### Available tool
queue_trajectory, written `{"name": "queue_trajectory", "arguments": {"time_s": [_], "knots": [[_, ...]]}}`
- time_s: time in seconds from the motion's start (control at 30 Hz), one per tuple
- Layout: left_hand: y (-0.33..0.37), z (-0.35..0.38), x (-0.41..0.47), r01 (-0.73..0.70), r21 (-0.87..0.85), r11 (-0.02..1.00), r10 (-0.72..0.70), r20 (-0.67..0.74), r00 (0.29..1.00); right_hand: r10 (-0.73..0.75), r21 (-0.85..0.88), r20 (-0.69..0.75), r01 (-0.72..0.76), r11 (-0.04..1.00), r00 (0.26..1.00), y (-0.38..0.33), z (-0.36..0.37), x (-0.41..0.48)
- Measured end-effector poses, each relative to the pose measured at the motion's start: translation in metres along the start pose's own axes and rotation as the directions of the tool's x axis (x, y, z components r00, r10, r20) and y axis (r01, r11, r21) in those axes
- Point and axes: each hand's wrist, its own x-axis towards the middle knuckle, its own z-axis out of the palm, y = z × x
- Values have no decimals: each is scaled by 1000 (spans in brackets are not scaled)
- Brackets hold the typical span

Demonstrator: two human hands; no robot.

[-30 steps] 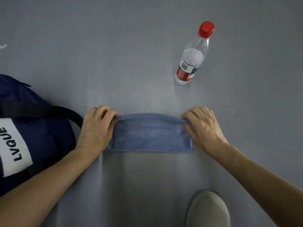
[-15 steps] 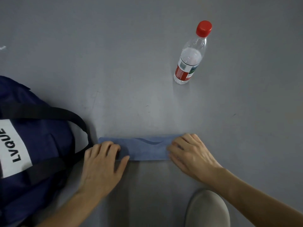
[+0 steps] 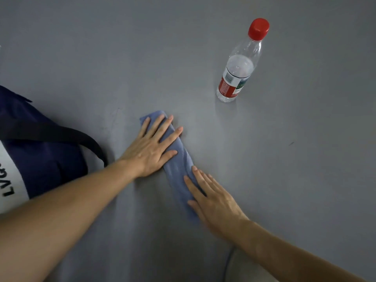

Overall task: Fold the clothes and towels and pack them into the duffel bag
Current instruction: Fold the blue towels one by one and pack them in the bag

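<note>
Far left, the navy duffel bag (image 3: 40,159) sits on the grey floor (image 3: 305,180), cut off by the frame's left edge. Its black strap (image 3: 71,137) arcs out to the right, close to the left forearm. On its side is a white label (image 3: 12,180) with black capitals running sideways: an L, a V, then a round letter clipped at the edge, so that's as far as it reads.

A strip of bare floor separates the bag from the left hand (image 3: 150,151). That hand lies flat, fingers straight and spread, pressing on the far end of the blue towel (image 3: 179,165). The towel is folded into a narrow band, lying on the floor on a diagonal from far-left to near-right, outside the bag. Its rounded far corner pokes out just past the fingertips.

Next, the right hand (image 3: 213,200), also flat with fingers straight, rests on the near end of the band. Between the two hands a short stretch of towel shows, its long edges fairly straight.

Further right and beyond, well apart from the towel, a clear plastic bottle (image 3: 236,76) stands upright with a red cap (image 3: 258,29). Its wrap is red and white with a green patch, and the print is too small to read.

Right of the bottle and right arm, open grey floor runs to the frame's edge.
</note>
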Motion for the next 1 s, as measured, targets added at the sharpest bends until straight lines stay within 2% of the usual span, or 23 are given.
{"name": "queue_trajectory", "arguments": {"time_s": [0.07, 0.17, 0.23, 0.27, 0.4, 0.5, 0.57, 0.63, 0.7, 0.73, 0.8, 0.9, 1.0], "knots": [[-13, -6, 13, -20, 68, 997, 18, 24, 1000, -84, -8, 30, 84, 996, 996, -17, 5, -9], [4, -12, 15, 87, -47, 995, -89, -52, 995, -176, -50, 164, 187, 981, 971, -25, 8, -20], [29, -6, 3, 71, -133, 989, -90, -143, 986, -194, -95, 108, 204, 974, 975, -20, 5, -20], [41, 1, -6, 55, -156, 986, -78, -145, 986, -214, -111, 63, 220, 969, 975, -17, 5, -20], [57, 20, -26, 93, -151, 984, -105, -71, 992, -319, -103, 35, 321, 941, 947, -3, 3, -17], [57, 12, -24, 112, -111, 988, -119, -52, 992, -298, -69, -29, 296, 953, 954, -6, -3, -4], [58, 4, -25, 88, -131, 987, -99, -80, 992, -220, 42, -92, 224, 974, 971, -13, -8, 6], [61, -6, -33, 52, -277, 959, -93, -138, 986, -102, 198, -70, 115, 973, 992, -16, -14, 15], [61, -16, -47, 60, -538, 841, -214, -228, 950, 55, 338, 8, -54, 940, 998, -18, -20, 24], [60, -22, -55, 112, -666, 738, -302, -177, 937, 143, 374, 42, -148, 916, 989, -19, -21, 28], [59, -30, -72, 244, -793, 558, -345, 46, 937, 316, 429, 106, -330, 841, 943, -22, -21, 36], [57, -27, -87, 300, -770, 563, -293, 153, 944, 503, 497, 202, -531, 687, 840, -23, -19, 53], [60, -17, -80, 335, -767, 548, -411, 102, 906, 595, 490, 278, -644, 588, 754, -19, -20, 72]]}}
